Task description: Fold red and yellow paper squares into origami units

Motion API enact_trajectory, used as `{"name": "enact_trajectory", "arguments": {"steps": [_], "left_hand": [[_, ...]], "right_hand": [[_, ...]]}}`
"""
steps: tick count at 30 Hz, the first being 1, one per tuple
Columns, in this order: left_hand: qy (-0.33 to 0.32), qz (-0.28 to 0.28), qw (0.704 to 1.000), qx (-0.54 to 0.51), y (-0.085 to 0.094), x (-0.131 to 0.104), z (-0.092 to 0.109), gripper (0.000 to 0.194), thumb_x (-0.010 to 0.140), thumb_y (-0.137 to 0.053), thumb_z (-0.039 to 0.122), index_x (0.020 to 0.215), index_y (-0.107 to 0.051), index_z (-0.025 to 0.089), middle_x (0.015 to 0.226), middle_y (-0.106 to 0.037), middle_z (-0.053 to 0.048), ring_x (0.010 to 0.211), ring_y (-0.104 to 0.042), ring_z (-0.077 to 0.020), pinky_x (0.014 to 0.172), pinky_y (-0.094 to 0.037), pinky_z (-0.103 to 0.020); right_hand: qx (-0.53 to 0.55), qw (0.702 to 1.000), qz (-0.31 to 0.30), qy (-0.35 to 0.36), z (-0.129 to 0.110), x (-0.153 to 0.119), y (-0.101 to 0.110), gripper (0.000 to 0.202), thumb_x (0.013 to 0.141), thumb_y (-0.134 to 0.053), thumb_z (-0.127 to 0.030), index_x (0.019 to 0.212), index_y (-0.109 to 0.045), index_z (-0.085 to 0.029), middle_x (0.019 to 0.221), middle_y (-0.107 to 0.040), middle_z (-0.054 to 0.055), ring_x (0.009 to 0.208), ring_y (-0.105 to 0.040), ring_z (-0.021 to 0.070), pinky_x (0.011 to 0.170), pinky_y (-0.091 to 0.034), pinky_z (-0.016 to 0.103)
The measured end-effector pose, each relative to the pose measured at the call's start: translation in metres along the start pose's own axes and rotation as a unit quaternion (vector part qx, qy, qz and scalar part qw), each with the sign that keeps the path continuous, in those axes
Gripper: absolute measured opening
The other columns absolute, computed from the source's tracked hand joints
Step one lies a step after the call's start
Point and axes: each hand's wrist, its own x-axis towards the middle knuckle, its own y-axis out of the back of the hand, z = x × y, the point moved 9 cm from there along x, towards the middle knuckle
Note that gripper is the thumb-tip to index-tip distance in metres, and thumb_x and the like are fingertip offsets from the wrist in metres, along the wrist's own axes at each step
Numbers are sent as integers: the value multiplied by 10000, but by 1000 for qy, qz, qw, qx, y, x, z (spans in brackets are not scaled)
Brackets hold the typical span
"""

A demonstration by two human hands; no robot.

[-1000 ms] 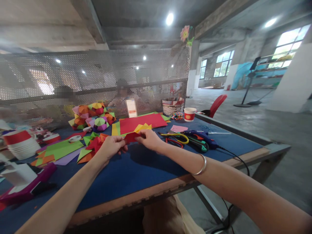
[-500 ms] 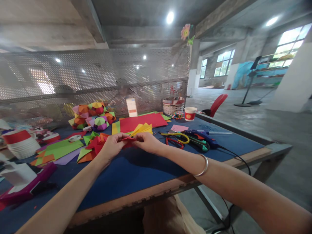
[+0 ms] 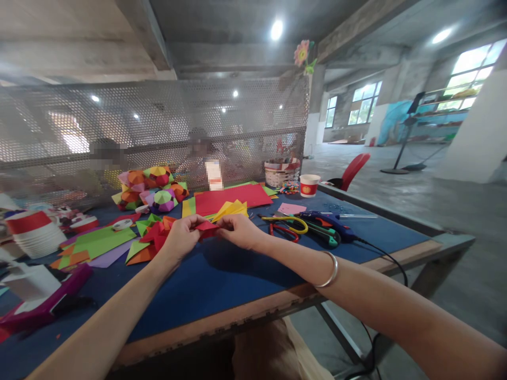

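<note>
Between my two hands is a small folded piece of red paper [image 3: 206,228], held a little above the blue table top. My left hand [image 3: 184,235] pinches its left end, and my right hand [image 3: 240,230], below a silver bangle, pinches the right end. Just behind the fingers lie folded yellow paper pieces [image 3: 233,209] and a stack of red sheets [image 3: 237,196]. Beside my left hand, folded red pieces [image 3: 158,235] sit among green and orange ones [image 3: 144,254]. Fingertips partly hide the red paper's edges.
To the right are yellow-handled scissors [image 3: 297,224], a green cutter [image 3: 327,235] and a blue glue gun [image 3: 336,224] with its cord. Farther back stand a paper cup [image 3: 309,186] and a basket [image 3: 282,171]. Colourful paper balls [image 3: 152,188] and stacked cups [image 3: 35,234] occupy the left.
The red paper has tilted slightly between my fingers, and more of its face shows. Both hands stay in nearly the same place.
</note>
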Motion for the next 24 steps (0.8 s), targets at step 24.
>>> {"name": "enact_trajectory", "arguments": {"steps": [24], "left_hand": [[-62,20,995,81,9,5,2,256,609,-670,384,794,-715,212,794,-774,-46,734,-700,-234,696,-542,-335]], "right_hand": [[-69,998,-6,3,-4,-2,3,312,940,-672,-210,636,-631,-154,587,-596,-38,578,-509,98,586,-334,231]]}}
